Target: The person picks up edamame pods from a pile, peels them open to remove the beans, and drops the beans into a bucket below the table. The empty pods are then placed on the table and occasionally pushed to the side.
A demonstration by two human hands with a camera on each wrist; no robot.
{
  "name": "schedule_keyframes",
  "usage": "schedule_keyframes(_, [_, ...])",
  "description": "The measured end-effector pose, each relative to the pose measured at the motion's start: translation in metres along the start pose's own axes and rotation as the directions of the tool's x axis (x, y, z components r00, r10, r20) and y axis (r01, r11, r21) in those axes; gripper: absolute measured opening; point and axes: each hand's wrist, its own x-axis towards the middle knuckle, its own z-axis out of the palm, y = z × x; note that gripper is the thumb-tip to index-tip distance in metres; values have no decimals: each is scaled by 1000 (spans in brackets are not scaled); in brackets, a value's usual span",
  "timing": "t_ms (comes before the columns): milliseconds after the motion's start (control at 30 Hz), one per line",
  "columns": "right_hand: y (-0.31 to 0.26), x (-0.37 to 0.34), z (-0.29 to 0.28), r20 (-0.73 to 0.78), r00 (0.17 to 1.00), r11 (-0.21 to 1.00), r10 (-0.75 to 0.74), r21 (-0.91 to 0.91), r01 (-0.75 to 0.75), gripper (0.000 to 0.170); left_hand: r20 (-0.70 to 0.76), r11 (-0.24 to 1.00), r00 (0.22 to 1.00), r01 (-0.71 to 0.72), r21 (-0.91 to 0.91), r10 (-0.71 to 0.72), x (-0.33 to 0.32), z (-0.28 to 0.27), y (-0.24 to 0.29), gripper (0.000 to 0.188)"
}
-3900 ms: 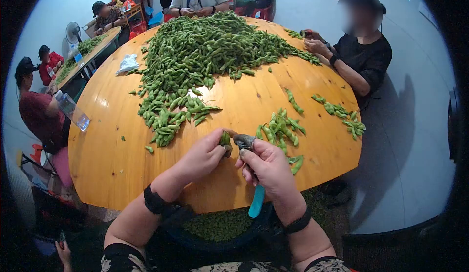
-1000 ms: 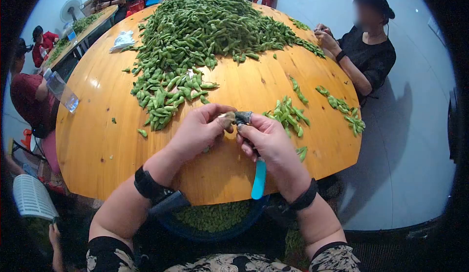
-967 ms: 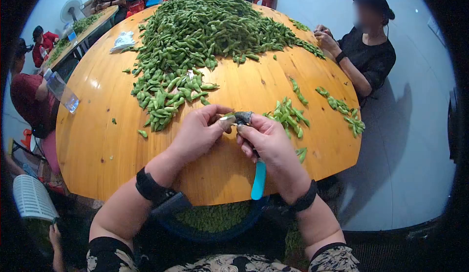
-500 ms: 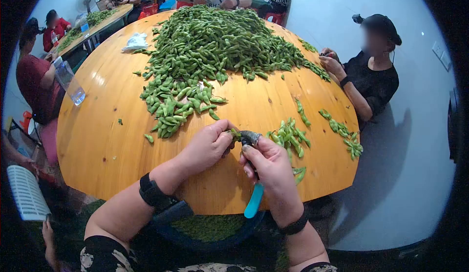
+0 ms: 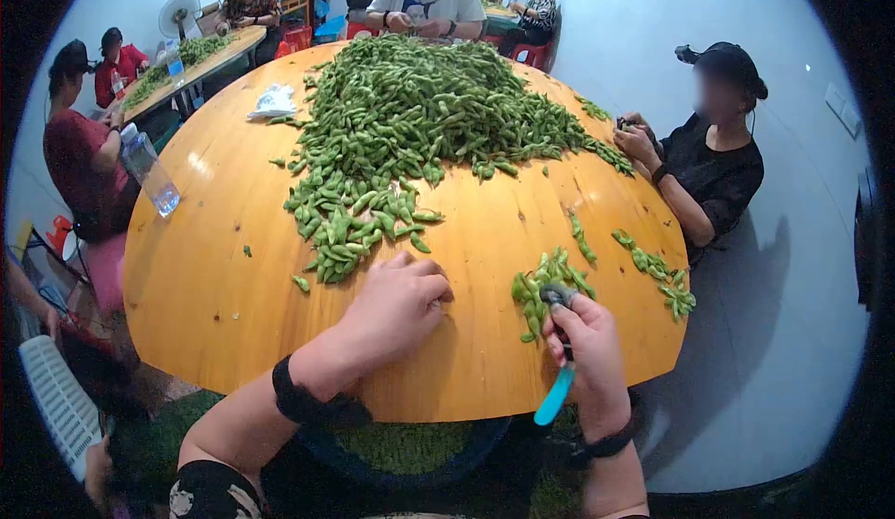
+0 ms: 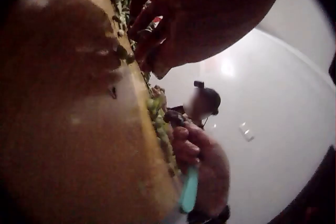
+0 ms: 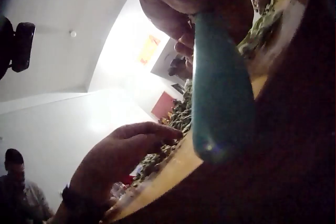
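Observation:
In the head view my left hand (image 5: 396, 300) is low over the table near the front of a big heap of green edamame pods (image 5: 410, 99), its fingers loosely bent. No pod shows between those fingers. My right hand (image 5: 589, 346) grips a teal-handled tool (image 5: 557, 396), its handle sticking out below the palm and its working end hidden in the grasp. A dark covering (image 5: 557, 293) wraps a fingertip of that hand, which overlaps a small cluster of pods (image 5: 531, 309). The right wrist view shows the teal handle (image 7: 218, 98) up close.
A few pods (image 5: 653, 262) lie at the right side of the round wooden table (image 5: 233, 332). A crumpled white tissue (image 5: 272, 101) and a clear bottle (image 5: 149, 172) are at left. A tub of shelled beans (image 5: 401, 449) stands below the front edge. A person (image 5: 722, 155) sits at right.
My hands, together at the middle working on a pod, have parted. The right hand has moved right with the tool to the small cluster; the left has let go of the pod.

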Motion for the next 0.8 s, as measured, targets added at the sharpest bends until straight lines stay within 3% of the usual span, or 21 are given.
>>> schedule_keyframes(67, [0, -3, -12, 16, 998, 996, 53, -67, -52, 16, -9, 994, 1000, 29, 106, -28, 9, -7, -1, 12])
schedule_keyframes(133, [-1, -7, -11, 29, 998, 997, 62, -56, -60, 14, -20, 959, 987, 162, 234, -162, 22, -13, -12, 14])
schedule_keyframes(167, [1, -8, -10, 54, 996, 997, 69, -42, -67, 14, -15, 961, 983, 182, 210, -182, 30, -14, -18, 13])
schedule_keyframes(267, [-2, -11, -1, 74, 995, 998, 67, -8, -66, 13, 103, 963, 990, 66, 260, -95, 44, -3, -47, 11])
schedule_keyframes(300, [-3, -12, 0, 104, 993, 998, 54, -31, -51, 12, 100, 975, 980, 158, 159, -175, 46, -1, -49, 9])
schedule_keyframes(467, [-1, -11, 6, 207, 978, 992, 5, -121, 21, 12, 19, 977, 995, 90, 195, -95, 47, -2, -45, 9])
schedule_keyframes(533, [-3, -9, 13, 196, 981, 992, 5, -123, 20, 13, 60, 967, 969, 242, -75, -238, 45, 0, -36, 7])
schedule_keyframes(567, [-3, -10, 16, 203, 979, 997, 7, -79, 9, 14, 122, 888, 951, 310, -339, -285, 40, -4, -21, 8])
schedule_keyframes(600, [-4, -10, 21, 209, 978, 999, 10, -35, -3, 15, 133, 890, 952, 305, -339, -275, 36, -4, -8, 8])
schedule_keyframes(667, [-8, -7, 35, 205, 978, 998, -39, -43, 48, 16, 228, 685, 919, 391, -614, -321, 27, -4, 12, 11])
schedule_keyframes(700, [-9, -6, 41, 217, 972, 993, -88, -60, 103, 17, 275, 585, 888, 451, -675, -367, 24, -4, 16, 14])
schedule_keyframes(733, [-8, -5, 44, 214, 973, 993, -87, -61, 103, 17, 277, 584, 889, 450, -676, -365, 21, -2, 17, 14])
schedule_keyframes(800, [-5, -4, 50, 221, 955, 954, -199, -181, 241, 16, 304, 409, 874, 452, -793, -378, 15, 1, 17, 16])
